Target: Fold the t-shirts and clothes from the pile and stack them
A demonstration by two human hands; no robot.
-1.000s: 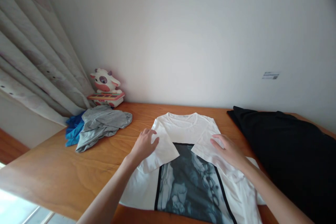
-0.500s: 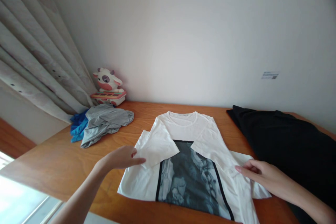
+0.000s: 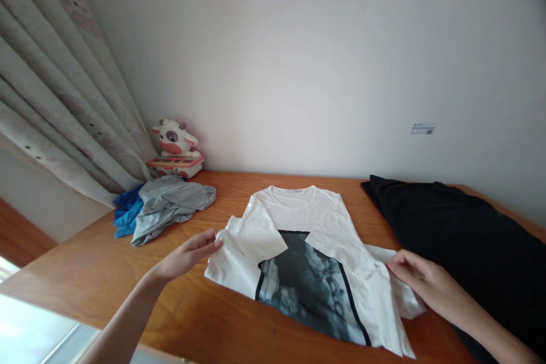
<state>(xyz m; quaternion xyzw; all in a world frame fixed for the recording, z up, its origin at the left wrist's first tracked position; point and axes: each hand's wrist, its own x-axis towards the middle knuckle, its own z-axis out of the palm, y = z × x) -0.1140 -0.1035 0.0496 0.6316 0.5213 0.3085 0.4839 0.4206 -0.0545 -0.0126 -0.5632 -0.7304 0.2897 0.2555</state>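
A white T-shirt [image 3: 294, 209] with a dark grey printed panel [image 3: 298, 278] edged in black lies spread on the wooden surface, its neckline toward the wall. Both of its sleeves lie folded inward over the front. My left hand [image 3: 194, 253] pinches the shirt's left side edge, where the cloth is slightly raised. On the other side, my right hand [image 3: 412, 273] has its fingers closed on the right side edge, beside a flap of white cloth.
Crumpled grey cloth [image 3: 170, 205] and blue cloth [image 3: 127, 213] lie at the left, before a cow-shaped toy keyboard [image 3: 176, 151]. Black fabric [image 3: 456, 239] covers the right side. A patterned curtain [image 3: 63, 79] hangs at the left; a wall [image 3: 298, 68] stands behind.
My left hand has closed on the shirt's edge and moved slightly left and up. The shirt's lower left part has drawn up and inward. The camera view has shifted a little.
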